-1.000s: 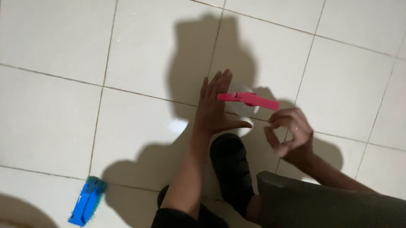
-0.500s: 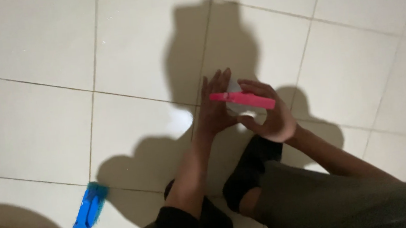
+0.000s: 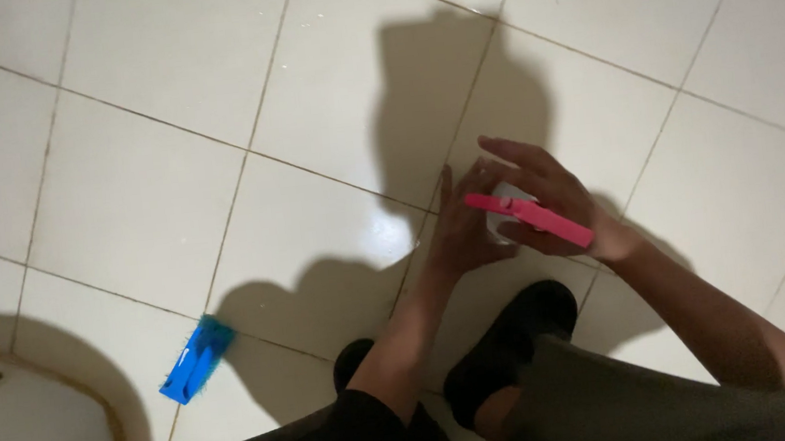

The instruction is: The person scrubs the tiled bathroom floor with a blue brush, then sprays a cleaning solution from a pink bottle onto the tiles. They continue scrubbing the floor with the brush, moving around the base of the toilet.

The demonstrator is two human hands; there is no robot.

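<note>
Both hands meet over the pale floor tiles (image 3: 321,92), a pink stick-like tool (image 3: 528,219) between them.
I see my right hand (image 3: 551,199) loosely curled around it, left hand (image 3: 462,233) fingers spread flat beside; that loose hold could let it slip onto the wet-looking tiles.

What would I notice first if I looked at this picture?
Probably the bright pink stick in the middle, resting across the right hand while the left hand presses close beside it. Next, the blue brush lying alone on the white floor tiles at the lower left. The dark shadow of the person stretches over the tiles above the hands.
</note>
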